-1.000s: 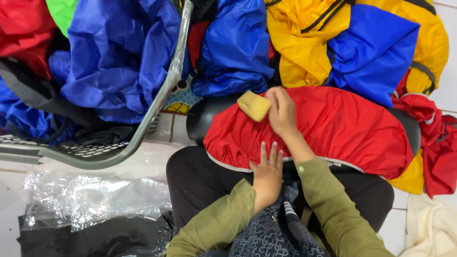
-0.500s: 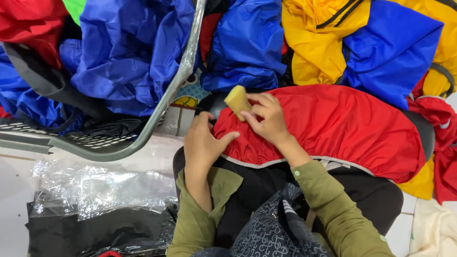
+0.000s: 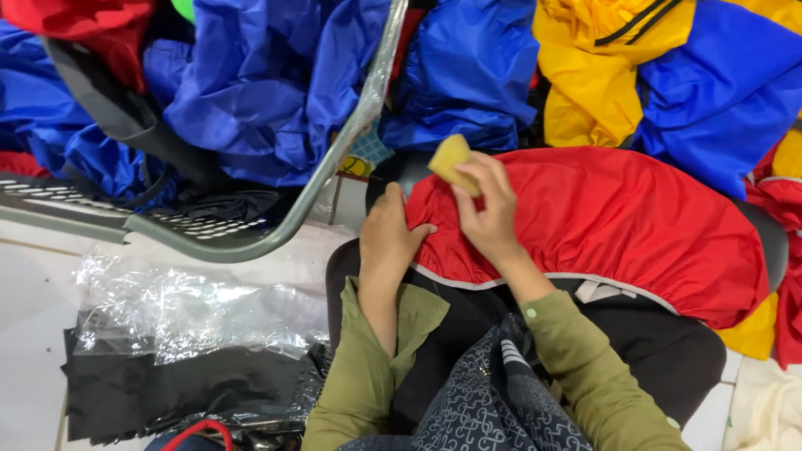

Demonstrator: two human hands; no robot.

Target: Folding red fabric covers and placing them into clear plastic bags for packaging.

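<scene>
**Yellow sponge pinched above a red fabric cover**

At the frame's centre, the right hand [image 3: 489, 213] pinches one small, matte yellow sponge block [image 3: 452, 162] between fingertips and thumb, at the left end of a smooth red nylon cover with a pale elastic hem [image 3: 618, 225]. The left hand [image 3: 388, 242] lies flat, fingers loose, touching the cover's edge. Crinkled clear plastic wrap [image 3: 192, 305] lies lower left; a grey perforated plastic chair [image 3: 209, 230] holds glossy blue fabric [image 3: 267, 75] upper left.
</scene>
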